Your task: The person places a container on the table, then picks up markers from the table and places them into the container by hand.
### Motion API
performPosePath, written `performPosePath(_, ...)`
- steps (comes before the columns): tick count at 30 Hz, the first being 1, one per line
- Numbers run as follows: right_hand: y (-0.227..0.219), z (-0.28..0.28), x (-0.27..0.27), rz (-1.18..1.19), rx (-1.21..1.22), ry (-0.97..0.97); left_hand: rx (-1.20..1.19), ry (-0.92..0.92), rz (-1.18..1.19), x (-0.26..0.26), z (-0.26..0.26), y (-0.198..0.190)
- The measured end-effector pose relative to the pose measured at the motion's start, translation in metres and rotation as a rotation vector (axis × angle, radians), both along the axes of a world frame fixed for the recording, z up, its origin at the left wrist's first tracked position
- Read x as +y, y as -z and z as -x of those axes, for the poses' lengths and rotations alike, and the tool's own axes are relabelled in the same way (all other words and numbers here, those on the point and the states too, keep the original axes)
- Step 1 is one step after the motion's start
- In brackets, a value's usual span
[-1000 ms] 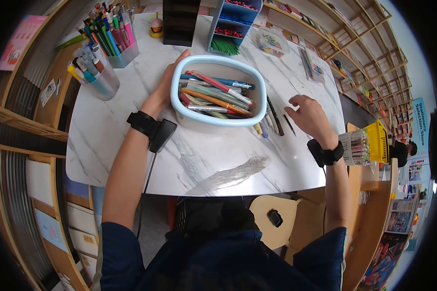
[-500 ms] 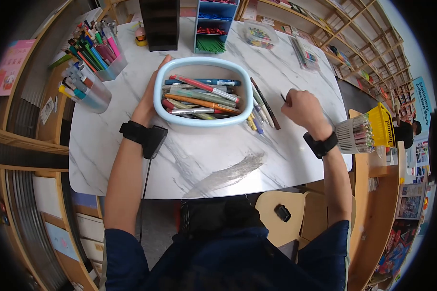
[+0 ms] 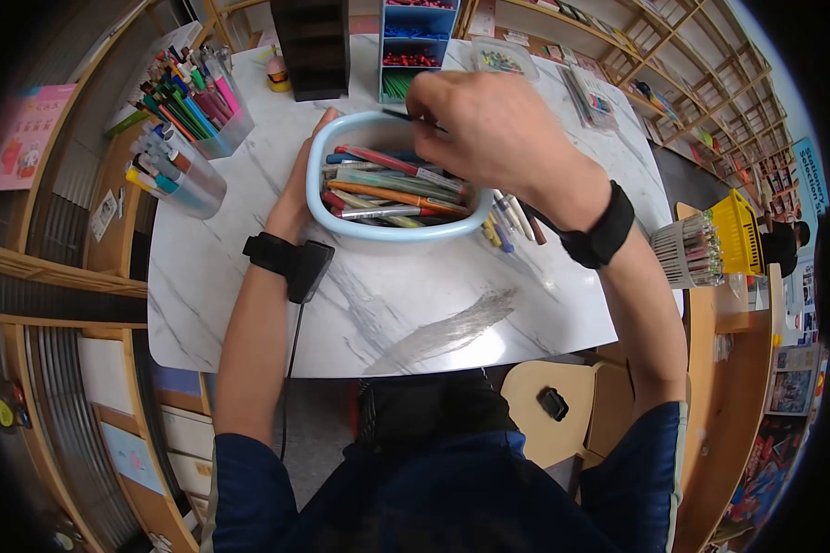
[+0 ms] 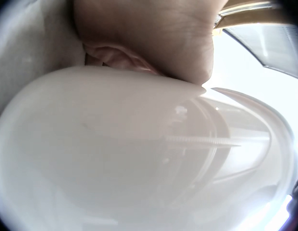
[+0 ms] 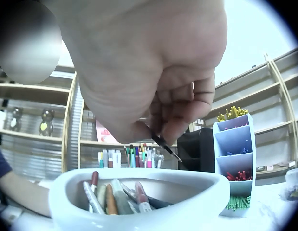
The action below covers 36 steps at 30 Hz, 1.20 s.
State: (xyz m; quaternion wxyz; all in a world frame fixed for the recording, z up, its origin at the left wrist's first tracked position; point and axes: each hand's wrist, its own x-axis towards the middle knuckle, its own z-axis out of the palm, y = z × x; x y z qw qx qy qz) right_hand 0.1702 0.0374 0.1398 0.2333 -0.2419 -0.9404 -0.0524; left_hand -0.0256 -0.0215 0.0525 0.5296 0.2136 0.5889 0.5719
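A white tub (image 3: pixel 387 233) with a pale blue rim stands on the marbled table, holding several markers and pens (image 3: pixel 397 190). My left hand (image 3: pixel 300 177) lies along the tub's left side; in the left wrist view its palm is against the glossy wall (image 4: pixel 115 144). Over the tub's far right part, my right hand (image 3: pixel 503 129) pinches a slim black pen (image 5: pixel 163 145) between thumb and fingers. Its metallic tip slants down above the rim in the right wrist view. Right of the tub lie several loose pens (image 3: pixel 505 229), partly hidden by my right wrist.
Two clear holders of pens (image 3: pixel 180 180) stand at the table's left. Behind the tub are a black organizer (image 3: pixel 312 55) and a light blue one (image 3: pixel 420 41) with coloured sticks. Flat clear cases (image 3: pixel 588 100) lie at the back right, and a white basket (image 3: pixel 678 249) stands at the right edge.
My right hand has picked up the slim black pen from the table right of the tub and carried it left, over the tub. The left hand stays at the tub's side.
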Motion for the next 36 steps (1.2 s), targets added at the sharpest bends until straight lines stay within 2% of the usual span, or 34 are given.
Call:
performPosePath(3, 0.009, 0.001, 0.003, -0.03, -0.114, 0.031, -0.016, -0.025, 0.017, 0.001, 0.002, 0.001)
performPosePath(6, 0.009, -0.013, 0.005, -0.014, 0.01, 0.016, -0.038, -0.06, 0.038, 0.009, 0.004, 0.001)
performPosePath(8, 0.007, -0.028, 0.006, 0.019, 0.094, 0.101, -0.048, -0.074, 0.053, 0.006, 0.005, 0.002)
performPosePath(10, 0.011, -0.049, 0.009, 0.059, 0.083, 0.177, -0.061, -0.078, 0.066, 0.003, 0.006, 0.004)
performPosePath(12, 0.022, -0.072, 0.015, 0.165, 0.017, 0.355, -0.074, -0.08, 0.075, 0.009, 0.005, 0.004)
performPosePath(14, 0.037, -0.092, 0.015, 0.245, 0.01, 0.408, -0.081, -0.082, 0.086, 0.003, 0.008, 0.005)
performPosePath(16, 0.054, -0.106, 0.012, 0.339, -0.206, 0.506, -0.083, -0.085, 0.099, 0.0, 0.007, 0.006)
performPosePath(22, 0.079, -0.104, 0.013, 0.513, -0.311, 0.591, -0.076, -0.058, 0.136, 0.002, -0.002, 0.001)
performPosePath(24, 0.082, -0.1, 0.018, 0.508, -0.303, 0.617, -0.193, -0.137, 0.206, 0.001, -0.009, -0.012)
performPosePath(29, 0.085, -0.097, 0.029, 0.552, -0.292, 0.6, -0.127, -0.077, 0.192, 0.008, -0.009, -0.002)
performPosePath(35, 0.087, -0.097, 0.039, 0.477, -0.363, 0.684, -0.046, -0.038, 0.159, 0.006, -0.001, 0.01)
performPosePath(36, 0.084, -0.097, 0.041, 0.554, -0.374, 0.699, -0.034, -0.033, 0.152, 0.005, 0.0, 0.012)
